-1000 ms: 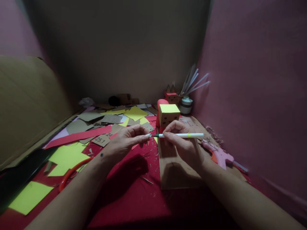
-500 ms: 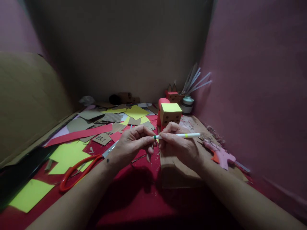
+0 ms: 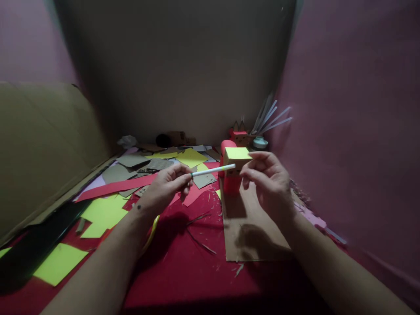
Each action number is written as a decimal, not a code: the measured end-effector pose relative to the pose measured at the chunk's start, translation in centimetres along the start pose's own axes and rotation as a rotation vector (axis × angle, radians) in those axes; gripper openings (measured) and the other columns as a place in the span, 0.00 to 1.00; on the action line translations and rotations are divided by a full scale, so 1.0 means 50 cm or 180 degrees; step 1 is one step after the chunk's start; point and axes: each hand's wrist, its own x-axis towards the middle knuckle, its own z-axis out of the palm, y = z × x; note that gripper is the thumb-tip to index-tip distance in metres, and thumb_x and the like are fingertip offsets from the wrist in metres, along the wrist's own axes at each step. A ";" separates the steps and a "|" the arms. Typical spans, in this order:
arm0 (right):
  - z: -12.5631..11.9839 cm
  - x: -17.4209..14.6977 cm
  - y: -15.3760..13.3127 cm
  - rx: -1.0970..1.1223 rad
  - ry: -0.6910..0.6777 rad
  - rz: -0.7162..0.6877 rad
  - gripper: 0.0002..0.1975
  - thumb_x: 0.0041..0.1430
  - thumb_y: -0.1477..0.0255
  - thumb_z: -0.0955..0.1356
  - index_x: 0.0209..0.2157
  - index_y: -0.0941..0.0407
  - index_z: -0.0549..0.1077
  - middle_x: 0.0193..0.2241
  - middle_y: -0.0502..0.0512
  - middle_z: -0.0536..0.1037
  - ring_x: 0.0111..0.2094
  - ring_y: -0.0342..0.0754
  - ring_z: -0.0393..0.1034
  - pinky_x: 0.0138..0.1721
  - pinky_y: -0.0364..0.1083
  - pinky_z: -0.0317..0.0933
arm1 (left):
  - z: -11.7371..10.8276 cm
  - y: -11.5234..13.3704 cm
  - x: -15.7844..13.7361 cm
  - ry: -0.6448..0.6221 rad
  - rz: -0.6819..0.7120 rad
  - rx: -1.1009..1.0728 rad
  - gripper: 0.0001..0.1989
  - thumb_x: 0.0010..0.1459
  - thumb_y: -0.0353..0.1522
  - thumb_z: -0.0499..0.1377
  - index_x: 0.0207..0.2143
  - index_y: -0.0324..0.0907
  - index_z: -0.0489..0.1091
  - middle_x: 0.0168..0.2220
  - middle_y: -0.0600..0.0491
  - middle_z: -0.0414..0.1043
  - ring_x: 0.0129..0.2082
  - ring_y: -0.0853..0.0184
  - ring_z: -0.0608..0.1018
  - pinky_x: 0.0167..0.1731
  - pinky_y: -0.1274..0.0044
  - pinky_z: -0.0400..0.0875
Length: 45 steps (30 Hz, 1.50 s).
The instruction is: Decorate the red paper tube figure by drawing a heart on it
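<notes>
My left hand [image 3: 172, 181] pinches a slim white pen [image 3: 213, 169] by its green end. The pen has a yellow band and points right, its far end in front of a small cardboard box with a yellow top [image 3: 236, 153]. That box stands on a red base with a rounded red piece [image 3: 226, 146] behind it. To the right of the box is my right hand [image 3: 265, 177], thumb and fingers apart with nothing between them. Its fingertips overlap the box's right side; whether they touch cannot be made out. Beneath lies a flat cardboard sheet [image 3: 262, 245].
Yellow paper [image 3: 105, 214], a red strip [image 3: 114, 187] and cardboard scraps [image 3: 133, 159] cover the left and back of the red table. White sticks [image 3: 275, 118] fan out beside a pale jar [image 3: 260, 142]. A pink glue gun [image 3: 310, 216] lies right, along the pink wall.
My right hand has let go of the pen and moved right, beside the box. My left hand keeps the pen and has shifted slightly left and up. The view has tilted a little.
</notes>
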 end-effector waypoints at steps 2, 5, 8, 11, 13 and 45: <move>-0.011 0.016 -0.021 -0.0003 0.0395 -0.0374 0.13 0.50 0.76 0.72 0.39 0.53 0.73 0.22 0.44 0.77 0.19 0.40 0.67 0.22 0.43 0.61 | -0.019 -0.005 0.006 0.0012 -0.0293 0.0454 0.09 0.55 0.37 0.62 0.34 0.42 0.68 0.24 0.57 0.71 0.21 0.70 0.74 0.21 0.78 0.69; -0.025 0.032 -0.052 -0.0087 0.0649 -0.0588 0.07 0.50 0.76 0.70 0.34 0.53 0.74 0.20 0.45 0.76 0.18 0.40 0.66 0.20 0.43 0.59 | -0.038 -0.016 0.016 -0.0021 -0.0362 0.0832 0.12 0.53 0.41 0.62 0.30 0.42 0.67 0.21 0.55 0.71 0.20 0.68 0.72 0.21 0.77 0.66; -0.035 0.043 -0.077 -0.0072 0.0731 -0.0725 0.04 0.49 0.77 0.70 0.29 0.54 0.75 0.18 0.46 0.76 0.17 0.40 0.66 0.19 0.42 0.58 | -0.046 -0.031 0.029 0.0076 -0.0252 0.1299 0.12 0.51 0.42 0.61 0.28 0.43 0.68 0.22 0.53 0.73 0.23 0.63 0.74 0.26 0.73 0.68; -0.044 0.056 -0.097 -0.0038 0.0816 -0.0823 0.04 0.48 0.77 0.70 0.27 0.54 0.75 0.18 0.46 0.75 0.17 0.40 0.66 0.18 0.41 0.58 | -0.040 -0.045 0.037 0.0431 0.0029 0.1778 0.10 0.46 0.40 0.62 0.29 0.45 0.70 0.30 0.48 0.77 0.38 0.53 0.76 0.39 0.65 0.71; -0.051 0.065 -0.110 -0.0062 0.0955 -0.0908 0.04 0.46 0.77 0.69 0.26 0.54 0.75 0.17 0.46 0.75 0.17 0.40 0.66 0.17 0.41 0.58 | -0.028 -0.049 0.034 0.0502 0.0258 0.1999 0.11 0.49 0.40 0.62 0.34 0.44 0.73 0.39 0.44 0.79 0.48 0.48 0.75 0.47 0.62 0.69; -0.153 0.260 -0.013 -0.3299 0.0834 -0.0397 0.05 0.59 0.79 0.67 0.35 0.59 0.77 0.30 0.52 0.79 0.32 0.45 0.75 0.37 0.46 0.70 | 0.219 -0.171 -0.040 -0.0716 0.3289 0.2767 0.12 0.53 0.21 0.56 0.29 0.47 0.59 0.21 0.56 0.71 0.18 0.65 0.72 0.19 0.73 0.58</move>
